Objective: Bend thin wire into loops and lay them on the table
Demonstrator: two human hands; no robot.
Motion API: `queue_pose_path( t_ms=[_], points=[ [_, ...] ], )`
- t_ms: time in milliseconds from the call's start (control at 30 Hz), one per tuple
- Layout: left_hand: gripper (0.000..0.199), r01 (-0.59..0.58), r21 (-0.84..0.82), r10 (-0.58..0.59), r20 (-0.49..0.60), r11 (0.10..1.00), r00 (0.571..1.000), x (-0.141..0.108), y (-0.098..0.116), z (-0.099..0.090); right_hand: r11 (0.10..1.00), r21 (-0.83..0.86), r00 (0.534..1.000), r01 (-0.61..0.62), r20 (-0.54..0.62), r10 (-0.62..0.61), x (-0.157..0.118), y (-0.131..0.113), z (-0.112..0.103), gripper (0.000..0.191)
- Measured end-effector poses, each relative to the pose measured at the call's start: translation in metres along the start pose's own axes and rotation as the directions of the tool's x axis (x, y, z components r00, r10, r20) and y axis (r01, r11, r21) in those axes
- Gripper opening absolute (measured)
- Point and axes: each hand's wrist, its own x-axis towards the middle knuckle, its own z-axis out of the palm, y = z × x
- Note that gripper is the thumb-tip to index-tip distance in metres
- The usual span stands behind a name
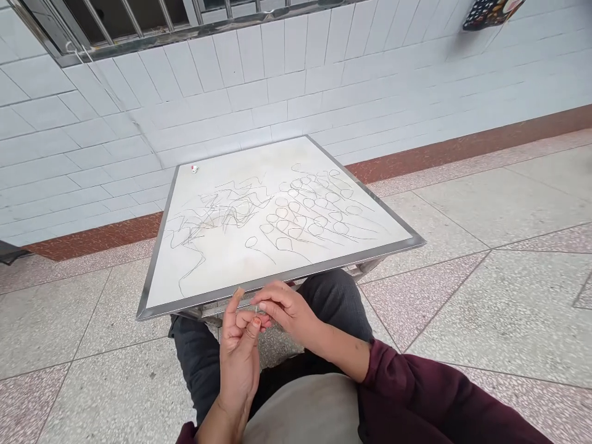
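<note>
Presently, the left hand (239, 354) holds a slender piece (256, 310) upright before the worktop (226, 276), its grip clamped at the fingertips. The right hand (291, 313) is at the piece's upper end; whether its grip is clamped cannot be told. Looped strands (306, 214) lie beyond.

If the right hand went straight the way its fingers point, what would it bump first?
Probably the left hand: it lies just ahead of the right hand, though exact depth is hard to judge.
</note>
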Motion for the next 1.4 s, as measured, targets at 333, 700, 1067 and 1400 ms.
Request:
queue_pose_path(
  t_ms=[333, 700, 1067, 1400],
  points=[
    [0.065, 0.058, 0.025, -0.059, 0.009, 0.998, 0.998, -0.0004, 0.0019, -0.0007, 0.999, -0.006, 0.998, -0.048, 0.042, 0.049, 0.0036, -0.0006, -0.0085, 0.022],
    [0.063, 0.112, -0.003, -0.112, 0.035, 0.994, 0.993, 0.0003, 0.0014, -0.0035, 1.0, -0.007, 0.996, -0.01, -0.092, 0.01, 0.0005, 0.0025, -0.0045, 0.017],
    [0.061, 0.06, -0.068, -0.066, -0.083, 0.996, 0.994, 0.0039, 0.0001, -0.0017, 0.972, 0.124, 0.976, -0.2, -0.064, 0.209, 0.0036, 0.0044, -0.0043, 0.03],
    [0.059, 0.041, -0.11, -0.051, -0.091, 0.993, 0.995, 0.0086, 0.0031, 0.0007, 0.982, 0.023, 0.98, -0.188, -0.059, 0.189, 0.004, 0.0035, -0.0007, 0.019]
  ],
)
